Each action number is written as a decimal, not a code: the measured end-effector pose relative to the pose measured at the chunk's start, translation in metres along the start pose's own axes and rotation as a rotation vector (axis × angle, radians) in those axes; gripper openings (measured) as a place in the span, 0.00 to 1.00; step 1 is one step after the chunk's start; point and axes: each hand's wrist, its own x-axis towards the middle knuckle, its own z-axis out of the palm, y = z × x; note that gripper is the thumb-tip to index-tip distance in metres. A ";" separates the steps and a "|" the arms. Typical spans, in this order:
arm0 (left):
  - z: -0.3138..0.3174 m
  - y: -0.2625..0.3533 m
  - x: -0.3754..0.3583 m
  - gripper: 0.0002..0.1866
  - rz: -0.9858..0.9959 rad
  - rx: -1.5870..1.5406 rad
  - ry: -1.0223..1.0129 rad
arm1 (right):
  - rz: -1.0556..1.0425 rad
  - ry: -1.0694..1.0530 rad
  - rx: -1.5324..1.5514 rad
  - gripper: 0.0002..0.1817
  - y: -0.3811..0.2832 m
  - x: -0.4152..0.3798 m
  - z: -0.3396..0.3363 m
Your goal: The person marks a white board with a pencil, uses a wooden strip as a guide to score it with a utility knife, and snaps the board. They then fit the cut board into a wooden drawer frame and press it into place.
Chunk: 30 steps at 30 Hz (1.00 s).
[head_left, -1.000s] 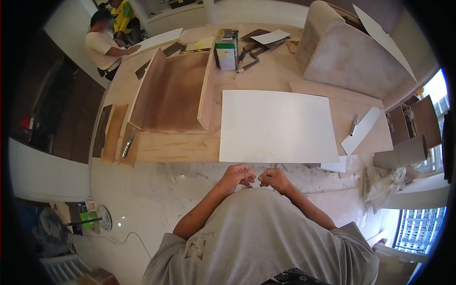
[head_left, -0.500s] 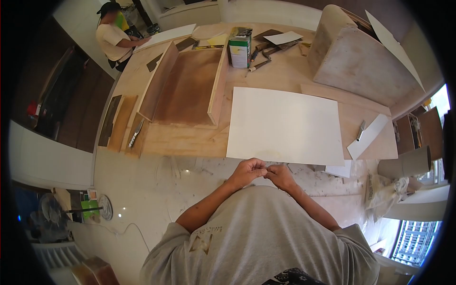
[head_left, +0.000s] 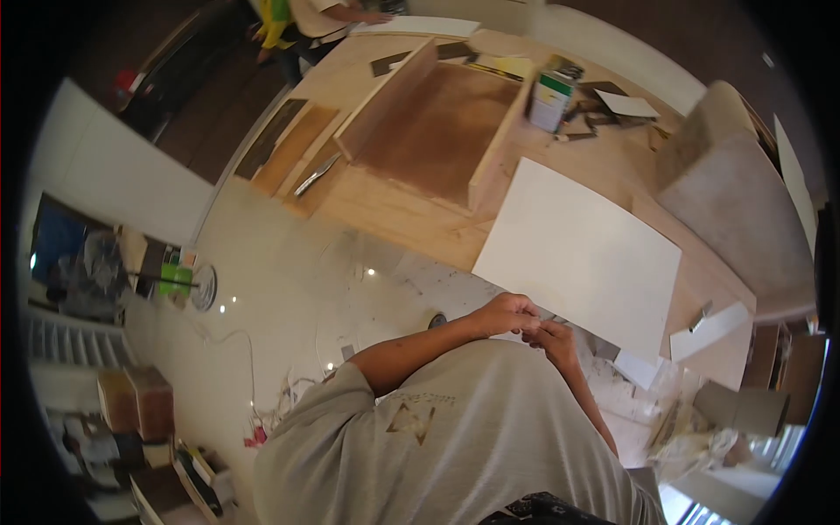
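My left hand and my right hand meet in front of my belly, at the near edge of a white sheet. Both have curled, closed fingers that touch each other. Whatever may be between the fingertips is hidden or too small to name. The white sheet lies on the wooden worktable, its near edge reaching past the tabletop. Beyond it stands an open wooden box frame with a brown bottom.
A utility knife rests on a white strip at the right. Another knife lies at the left. A metal can stands near several tools. A large cabinet-like box is at far right. A co-worker stands at the far end.
My view has turned to the left and tilted, so the table appears shifted right and rotated. My hands stay together in front of me.
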 end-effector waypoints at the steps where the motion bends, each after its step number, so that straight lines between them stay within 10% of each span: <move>1: 0.000 -0.004 0.002 0.20 -0.010 0.008 -0.002 | 0.014 0.003 -0.024 0.13 0.011 0.004 -0.002; 30: -0.012 -0.008 0.008 0.26 -0.130 0.078 -0.045 | -0.028 0.114 -0.356 0.10 0.005 0.008 0.004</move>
